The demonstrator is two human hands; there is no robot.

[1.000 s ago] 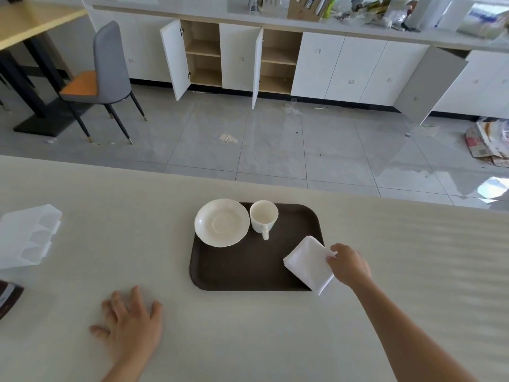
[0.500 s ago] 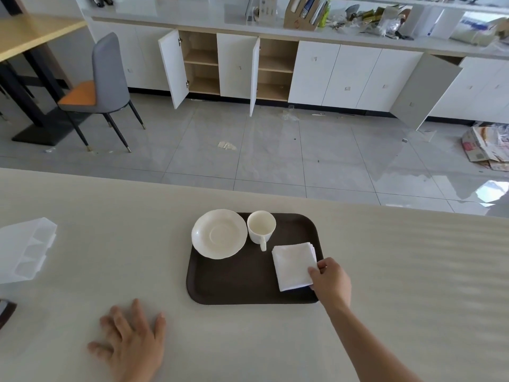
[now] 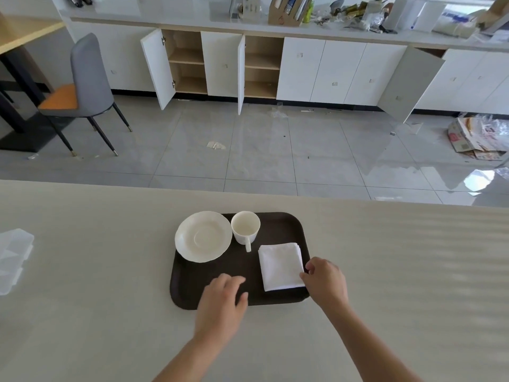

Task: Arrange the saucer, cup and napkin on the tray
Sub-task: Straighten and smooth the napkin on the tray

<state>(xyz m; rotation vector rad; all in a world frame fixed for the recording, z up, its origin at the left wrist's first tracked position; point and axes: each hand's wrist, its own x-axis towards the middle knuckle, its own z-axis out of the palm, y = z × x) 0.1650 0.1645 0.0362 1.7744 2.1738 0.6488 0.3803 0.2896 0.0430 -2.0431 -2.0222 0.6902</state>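
A dark brown tray (image 3: pixel 278 224) lies on the pale table. A white saucer (image 3: pixel 203 236) sits on its far left corner, overhanging the rim. Beside the saucer stands a white cup (image 3: pixel 245 226), handle pointing toward me. A folded white napkin (image 3: pixel 280 265) lies flat on the tray's right side. My right hand (image 3: pixel 326 282) touches the napkin's near right edge with its fingertips. My left hand (image 3: pixel 221 304) hovers over the tray's near edge, fingers loosely curled, holding nothing.
A clear plastic container (image 3: pixel 13 257) sits at the table's left edge. Beyond the table's far edge is tiled floor, a grey chair (image 3: pixel 85 86) and white cabinets (image 3: pixel 330 70) with several doors swung outward.
The napkin went from overhanging the tray's right edge to lying flat on it. My left hand moved from the table at the left to over the tray's near edge.
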